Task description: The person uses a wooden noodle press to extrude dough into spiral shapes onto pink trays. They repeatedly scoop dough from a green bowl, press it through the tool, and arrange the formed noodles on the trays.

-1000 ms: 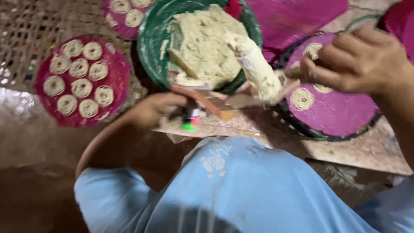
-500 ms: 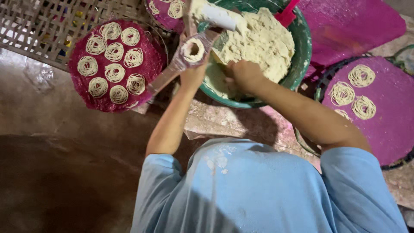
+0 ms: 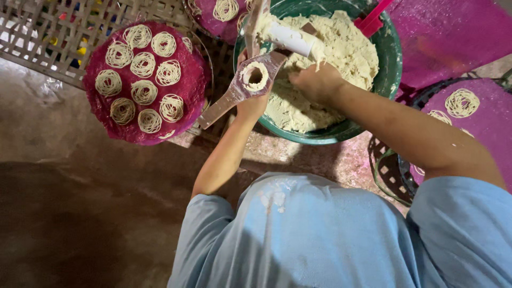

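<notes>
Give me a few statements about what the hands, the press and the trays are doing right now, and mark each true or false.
1. The left hand holds the noodle press over the green bowl's edge. True.
2. The right hand is in the dough. True.
3. The round pink tray on the left is bare. False: it carries many coiled noodle nests.
4. The bowl is red. False: it is green.
5. The person wears a light blue top. True.

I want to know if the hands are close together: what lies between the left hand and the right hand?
In the head view, only pale dough in the green bowl lies between left hand and right hand.
</notes>
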### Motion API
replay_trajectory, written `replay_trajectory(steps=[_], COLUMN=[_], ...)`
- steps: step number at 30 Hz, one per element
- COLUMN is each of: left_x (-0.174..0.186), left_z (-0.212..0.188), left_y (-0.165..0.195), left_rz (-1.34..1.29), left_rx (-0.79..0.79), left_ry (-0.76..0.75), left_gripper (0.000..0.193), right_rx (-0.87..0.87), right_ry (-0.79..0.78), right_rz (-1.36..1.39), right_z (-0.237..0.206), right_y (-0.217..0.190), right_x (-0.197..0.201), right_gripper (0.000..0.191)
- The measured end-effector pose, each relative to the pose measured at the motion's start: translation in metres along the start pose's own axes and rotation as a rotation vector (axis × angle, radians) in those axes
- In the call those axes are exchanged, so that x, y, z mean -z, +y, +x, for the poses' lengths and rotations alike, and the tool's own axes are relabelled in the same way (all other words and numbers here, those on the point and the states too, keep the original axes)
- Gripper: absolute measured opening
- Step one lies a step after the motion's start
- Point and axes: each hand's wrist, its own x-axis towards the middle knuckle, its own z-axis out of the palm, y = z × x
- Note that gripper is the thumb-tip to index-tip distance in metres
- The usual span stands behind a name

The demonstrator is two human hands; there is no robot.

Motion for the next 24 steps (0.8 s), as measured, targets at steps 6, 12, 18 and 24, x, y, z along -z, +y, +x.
replay_trajectory(steps=[6, 12, 18, 24], left_x=[-0.001, -0.005, -0.01, -0.022], left_z=[-0.005, -0.004, 0.009, 0.007], left_y=[-0.01, -0.019, 0.016, 0.093], left_rz=[0.012, 0.05, 0.386, 0.375], left_rx=[0.038, -0.028, -0.251, -0.077], left_ry=[-0.031, -0.067, -0.146, -0.719], left_gripper=[0.045, 0.04, 0.069, 0.102], right_rx=[0.065, 0.019, -0.157, -0.192], right_ry=[-0.05, -0.006, 0.15, 0.318], right_rz=[0.056, 0.171, 0.814, 0.81], right_z=[-0.035, -0.125, -0.223, -0.267], right_y=[0.001, 0.001, 0.041, 0.053], right_x=[-0.035, -0.048, -0.018, 0.048], right_gripper=[0.027, 0.028, 0.038, 0.032])
